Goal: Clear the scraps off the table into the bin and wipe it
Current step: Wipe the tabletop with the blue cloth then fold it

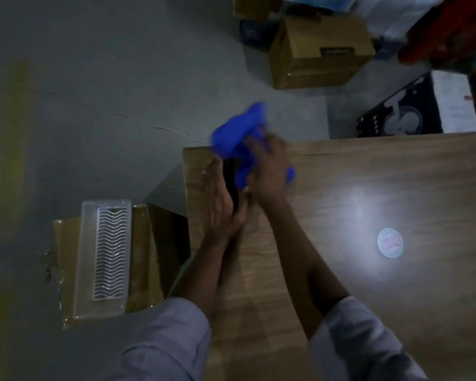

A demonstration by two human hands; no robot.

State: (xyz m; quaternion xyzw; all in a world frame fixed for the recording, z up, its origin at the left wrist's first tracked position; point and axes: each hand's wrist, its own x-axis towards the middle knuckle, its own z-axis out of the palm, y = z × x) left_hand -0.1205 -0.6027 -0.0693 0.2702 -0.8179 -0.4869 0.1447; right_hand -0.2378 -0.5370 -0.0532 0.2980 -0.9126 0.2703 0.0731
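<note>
Right hand (pixel 270 166), grip closed round a bunched blue cloth (pixel 237 141) (blurred), is at the desk's (pixel 368 312) far left corner. Left hand (pixel 220 199) stands on edge just beside it along the left rim, fingers straight, grip wide and apparently empty. The sweep should run leftward over that rim toward the open cardboard box (pixel 143 257) on the floor below, likely the bin, partly covered by a clear tray (pixel 105 254). One pale round disc (pixel 390 242), probably a scrap, lies well apart to the right, nearer the right hand, nothing between.
</note>
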